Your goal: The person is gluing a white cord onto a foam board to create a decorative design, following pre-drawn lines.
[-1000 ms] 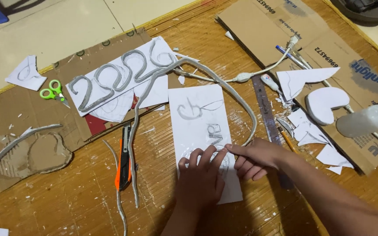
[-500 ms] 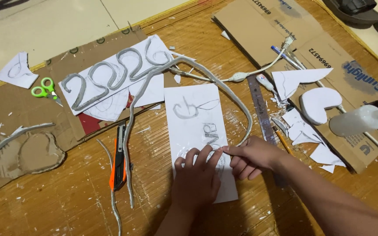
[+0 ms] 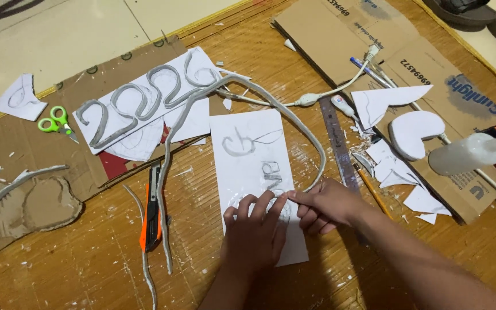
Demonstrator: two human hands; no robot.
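Head view: both of my hands work at the lower end of the white paper sheet (image 3: 258, 172).
Left hand (image 3: 255, 232): fingers spread, pressing flat on the sheet.
Right hand (image 3: 324, 204): fingertips pinching the grey strip (image 3: 317, 150) at the sheet's right edge.
Risk: the strip could slip off the pencilled letters if my pinch loosens; the sheet may slide toward the metal ruler (image 3: 336, 139).
Pose: forearms come up from below the sheet, wrists low.
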